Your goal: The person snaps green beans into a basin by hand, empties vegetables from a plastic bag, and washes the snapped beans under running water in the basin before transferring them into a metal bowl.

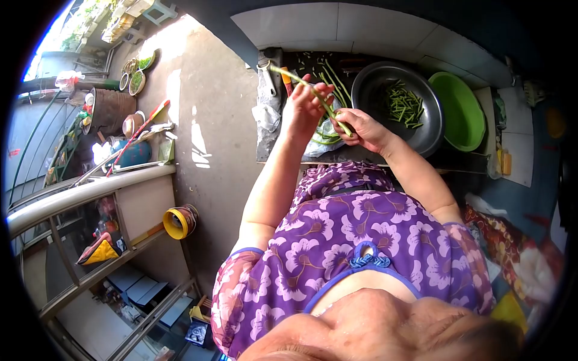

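Note:
My left hand (306, 107) is raised over the counter's near side, closed loosely around a long, thin green stalk (293, 76), perhaps a long bean or garlic scape. Close by, my right hand (363, 129) pinches the lower end of the green stalks between thumb and fingers. More long green stalks (339, 86) lie on the counter just beyond my hands. To their right stands a dark metal basin (367, 90) with many short cut green pieces (404, 107) in it. Under my hands is a clear plastic bag (321, 144), partly hidden.
A green plastic basin (460, 111) sits right of the dark one. At the counter's left end are a white-handled tool (267, 81), an orange-handled tool (286, 80) and crumpled plastic (266, 118). A yellow bucket (176, 223) stands on the floor at left, near a railing (90, 186).

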The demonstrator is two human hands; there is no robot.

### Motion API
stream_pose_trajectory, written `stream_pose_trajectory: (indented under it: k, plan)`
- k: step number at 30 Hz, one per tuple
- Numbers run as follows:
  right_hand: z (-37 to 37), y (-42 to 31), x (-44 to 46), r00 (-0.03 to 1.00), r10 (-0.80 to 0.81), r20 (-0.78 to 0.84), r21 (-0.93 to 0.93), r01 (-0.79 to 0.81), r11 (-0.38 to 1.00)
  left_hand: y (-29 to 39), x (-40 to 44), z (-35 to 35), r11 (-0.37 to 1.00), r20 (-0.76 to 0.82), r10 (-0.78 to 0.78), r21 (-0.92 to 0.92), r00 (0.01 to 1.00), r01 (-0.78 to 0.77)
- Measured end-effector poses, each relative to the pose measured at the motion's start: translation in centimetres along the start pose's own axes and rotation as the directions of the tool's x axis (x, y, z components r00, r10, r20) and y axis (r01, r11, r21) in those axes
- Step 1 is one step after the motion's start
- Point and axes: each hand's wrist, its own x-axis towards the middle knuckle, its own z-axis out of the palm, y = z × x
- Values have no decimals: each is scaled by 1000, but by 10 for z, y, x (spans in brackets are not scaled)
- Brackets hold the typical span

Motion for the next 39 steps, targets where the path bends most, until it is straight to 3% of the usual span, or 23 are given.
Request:
stream_pose_trajectory:
  k: [3, 4, 8, 11, 12, 14, 15, 17, 21, 22, 25, 26, 29, 30, 33, 35, 36, 39]
  plan:
    - [-10, 16, 16, 976, -79, -204, -217, 33, 976, 3, 12, -19, 998, -136, 30, -55, 990, -38]
    - [-15, 22, 22, 967, -104, -232, -198, 58, 978, -5, 12, -24, 991, -142, 93, -78, 986, -105]
    - [-28, 37, 46, 908, 150, -391, 256, -49, 966, -44, 10, -26, 962, -246, 240, -67, 939, -264]
    - [-70, 60, 66, 907, 286, -308, 619, -37, 785, -50, -2, -20, 952, -273, 246, -111, 930, -284]
    - [-77, 57, 63, 872, 269, -409, 625, 52, 779, -49, -5, -21, 949, -248, 243, -137, 938, -283]
    - [-86, 59, 53, 846, 135, -516, 447, 131, 885, -52, -2, -38, 943, -129, 232, -212, 964, -255]
    - [-63, 43, 37, 814, 85, -575, 322, 129, 938, -49, -3, -33, 964, -114, 201, -152, 973, -217]
    - [-44, 25, 17, 956, 78, -281, 250, -5, 968, -43, -12, -20, 992, -97, 121, -30, 988, -124]
    - [-29, 12, 14, 996, 94, 3, 139, -93, 986, -46, -16, -24, 997, -38, 15, 73, 999, -13]
    - [-22, 11, 12, 995, 94, -24, 144, -90, 985, -44, -15, -21, 997, -52, 20, 82, 998, -16]
    - [-25, 8, 11, 993, 97, 68, -115, -89, 989, -31, -10, -15, 994, -95, 29, 103, 995, -20]
    - [-22, 10, 9, 996, 82, 39, -164, -75, 984, -26, -2, -25, 999, -78, 43, 17, 996, -42]
    - [-28, 27, 22, 964, -22, -265, -216, -37, 976, -21, 4, -32, 994, -95, 100, -35, 990, -104]
    - [-47, 34, 32, 977, -37, -208, -126, 10, 992, -29, 4, -36, 989, -47, 121, -74, 992, -124]
    - [-73, 42, 44, 807, 95, -583, 165, 3, 986, -39, 1, -32, 981, 34, 175, -93, 984, -171]
    - [-66, 41, 32, 876, -7, -481, 67, 45, 997, -38, -3, -23, 991, -20, 134, -24, 991, -135]
    - [-48, 29, 25, 928, 10, -373, 84, 23, 996, -35, -10, -17, 999, -75, 40, 38, 996, -37]
    - [-20, 9, 16, 986, 56, -158, 70, -45, 997, -40, -16, -19, 990, -57, -7, 138, 998, 15]
